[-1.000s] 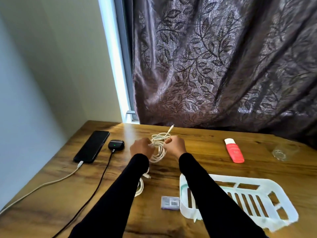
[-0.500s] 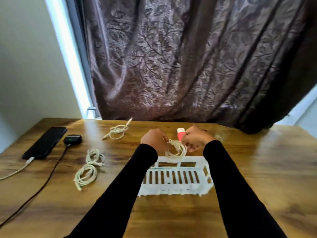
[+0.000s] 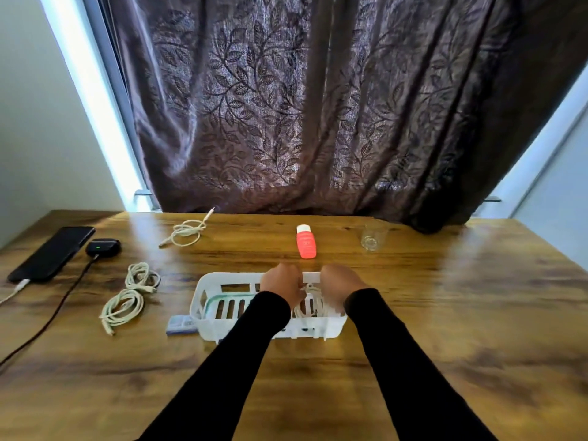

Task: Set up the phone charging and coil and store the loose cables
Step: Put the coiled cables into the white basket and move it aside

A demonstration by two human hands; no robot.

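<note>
Lowered coil [image 3: 310, 300]; two hands [image 3: 281, 283], basket [image 3: 203, 300].

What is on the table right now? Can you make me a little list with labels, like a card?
hands: left hand and right hand both hold a coiled white cable over the white basket
waiting cables: two white coils left of the basket, one loose cable near the curtain
phone: far left, white cord plugged in
black case: beside the phone, green light on, black cord attached
other things: pink bottle lying down, clear glass, small box by the basket
</note>
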